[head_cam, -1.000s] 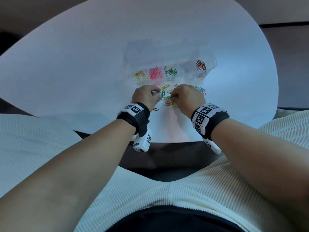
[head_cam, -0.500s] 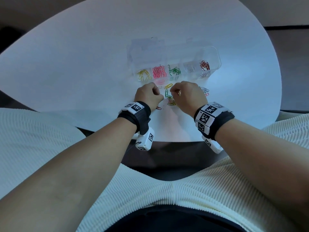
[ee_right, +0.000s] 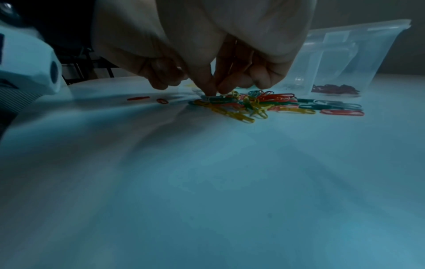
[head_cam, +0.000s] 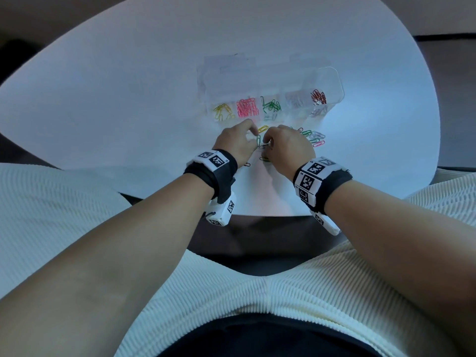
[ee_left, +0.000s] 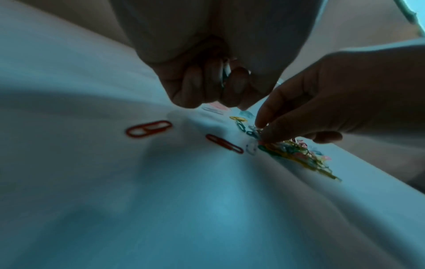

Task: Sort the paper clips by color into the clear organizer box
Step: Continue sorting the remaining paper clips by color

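Note:
The clear organizer box (head_cam: 332,81) stands past my hands, its compartments holding yellow (head_cam: 222,110), pink (head_cam: 247,107), green (head_cam: 270,105), pale (head_cam: 296,99) and red clips (head_cam: 318,96). A mixed pile of loose clips (ee_right: 253,106) lies on the table in front of it. My right hand (ee_right: 214,92) pinches into the pile's left end with thumb and forefinger, on a pale clip. My left hand (ee_left: 226,87) hovers just left of it, fingers curled round a pale clip (ee_left: 226,72). Two red clips (ee_left: 148,129) (ee_left: 224,143) lie apart on the left.
The white round table (head_cam: 128,99) stretches to the left and behind the box. Its near edge runs just under my wrists. More loose clips (head_cam: 315,137) lie right of my right hand. The box (ee_right: 345,54) rises close behind the pile.
My two hands have drawn closer together over the left end of the pile. The box and the sorted clips have not changed.

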`<state>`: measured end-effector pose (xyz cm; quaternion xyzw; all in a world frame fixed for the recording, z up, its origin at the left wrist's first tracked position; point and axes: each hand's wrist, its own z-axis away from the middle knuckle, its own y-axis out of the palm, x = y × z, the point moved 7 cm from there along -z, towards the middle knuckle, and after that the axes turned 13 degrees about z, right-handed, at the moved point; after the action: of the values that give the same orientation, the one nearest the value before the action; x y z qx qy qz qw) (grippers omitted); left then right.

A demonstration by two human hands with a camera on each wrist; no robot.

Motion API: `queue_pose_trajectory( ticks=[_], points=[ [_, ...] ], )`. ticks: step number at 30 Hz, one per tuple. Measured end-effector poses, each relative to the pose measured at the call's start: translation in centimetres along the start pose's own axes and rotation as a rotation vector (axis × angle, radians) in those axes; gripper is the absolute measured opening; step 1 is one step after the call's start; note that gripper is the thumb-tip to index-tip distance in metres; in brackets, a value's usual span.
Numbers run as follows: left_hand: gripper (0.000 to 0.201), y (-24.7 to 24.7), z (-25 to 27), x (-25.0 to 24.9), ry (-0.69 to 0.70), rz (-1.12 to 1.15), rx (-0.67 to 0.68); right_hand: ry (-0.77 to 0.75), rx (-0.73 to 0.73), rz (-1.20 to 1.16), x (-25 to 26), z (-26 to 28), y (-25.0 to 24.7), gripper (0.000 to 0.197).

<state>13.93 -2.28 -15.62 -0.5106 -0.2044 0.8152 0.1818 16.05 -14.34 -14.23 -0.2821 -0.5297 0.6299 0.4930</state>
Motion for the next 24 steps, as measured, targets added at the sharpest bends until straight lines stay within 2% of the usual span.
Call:
queue_pose_trajectory(
  ticks=[3,10,13,18,20,24],
  points=[
    [0.033,0.1,0.0,-0.4,0.056,-0.086,0.028,0.007,0.030,0.027,-0.1,-0.1,-0.2,0.024],
    [0.013,-0.4,-0.7,-0.4,0.061,-0.191,-0.038,0.074,0.099,0.008,-0.5,-0.3,0.2,0.019],
    [0.014,-0.4,-0.7,-0.4,0.057,-0.253,-0.041,0.087,0.100,-0.055,-0.6,0.0,0.0,0.014],
    [0.020,0.4,-0.3,-0.7,0.120,-0.371,0.020,0.177,-0.007,-0.306,-2.4,-0.1,-2.7,0.011],
    [0.022,0.4,-0.3,-0.6,0.126,-0.360,0.019,0.198,0.049,-0.498,-3.3,0.1,-3.1,0.004],
    [0.015,-0.2,0.5,-1.2,0.128,-0.229,-0.027,0.191,0.170,-0.914,-3.8,0.8,-2.8,0.019]
  ],
)
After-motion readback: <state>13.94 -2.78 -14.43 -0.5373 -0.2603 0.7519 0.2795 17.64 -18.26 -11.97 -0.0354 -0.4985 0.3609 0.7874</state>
